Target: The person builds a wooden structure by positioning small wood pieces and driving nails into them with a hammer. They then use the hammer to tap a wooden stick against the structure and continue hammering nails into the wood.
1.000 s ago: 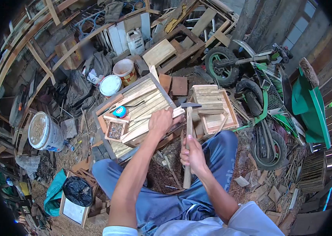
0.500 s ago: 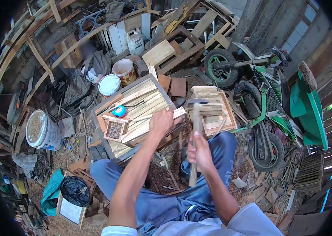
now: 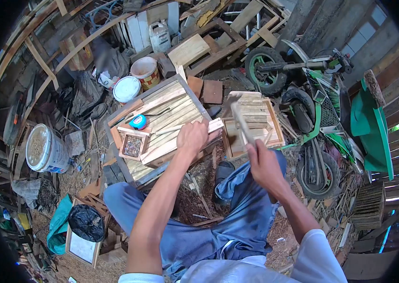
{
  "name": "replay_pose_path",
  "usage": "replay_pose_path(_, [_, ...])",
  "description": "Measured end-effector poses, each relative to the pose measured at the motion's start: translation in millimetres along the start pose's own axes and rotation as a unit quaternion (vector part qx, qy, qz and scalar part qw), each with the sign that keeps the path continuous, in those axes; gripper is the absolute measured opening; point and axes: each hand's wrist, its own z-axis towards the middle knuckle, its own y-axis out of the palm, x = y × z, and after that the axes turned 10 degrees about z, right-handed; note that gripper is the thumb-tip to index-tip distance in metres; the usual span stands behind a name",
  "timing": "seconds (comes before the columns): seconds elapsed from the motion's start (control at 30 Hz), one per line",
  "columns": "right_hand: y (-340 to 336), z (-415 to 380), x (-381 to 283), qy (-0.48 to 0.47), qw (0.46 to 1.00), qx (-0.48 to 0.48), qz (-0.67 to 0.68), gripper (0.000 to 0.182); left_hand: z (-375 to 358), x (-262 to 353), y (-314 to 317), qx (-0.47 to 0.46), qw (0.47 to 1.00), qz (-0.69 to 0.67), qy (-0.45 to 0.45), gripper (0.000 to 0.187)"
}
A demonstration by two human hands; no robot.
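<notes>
My left hand (image 3: 192,137) is wrapped round a pale wooden strip (image 3: 215,125) at the right edge of a low slatted worktable (image 3: 180,96). My right hand (image 3: 262,162) grips a hammer (image 3: 243,123) by its handle; the head, smeared by motion, is up and to the left, to the right of the strip's end. On the worktable lie a blue tape measure (image 3: 138,121) and a small wooden box (image 3: 123,153) holding small metal bits, perhaps nails. Several light wooden frames (image 3: 279,127) are stacked beyond the hammer.
A green motorbike (image 3: 320,118) stands on the right, beside a green wheelbarrow-like tray (image 3: 372,132). Buckets, including a sawdust-filled one (image 3: 48,148), stand on the left. Scrap wood (image 3: 209,49) is piled at the back, and offcuts litter the ground.
My right hand has moved up and to the right in view, and the hammer has risen and now slants left. My left hand keeps its grip on the strip.
</notes>
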Motion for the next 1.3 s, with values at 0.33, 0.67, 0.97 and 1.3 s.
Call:
replay_pose_path(0.33, [7,-3,1,0.002,0.999,-0.031,0.021,0.025,-3,3,-2,-0.007,1.0,0.007,0.006,0.059])
replay_pose_path(0.67, [2,-8,4,0.013,1.0,-0.013,0.001,0.028,-5,6,-3,-0.024,1.0,-0.019,-0.007,0.06])
replay_pose_path(0.97, [-25,-21,-8,0.017,0.999,0.03,0.033,0.029,15,-6,0,-0.012,1.0,-0.013,-0.015,0.063])
replay_pose_path(1.3, [-13,-10,-6,0.051,0.998,-0.032,0.028,0.03,11,-1,-6,0.001,1.0,-0.019,-0.005,0.064])
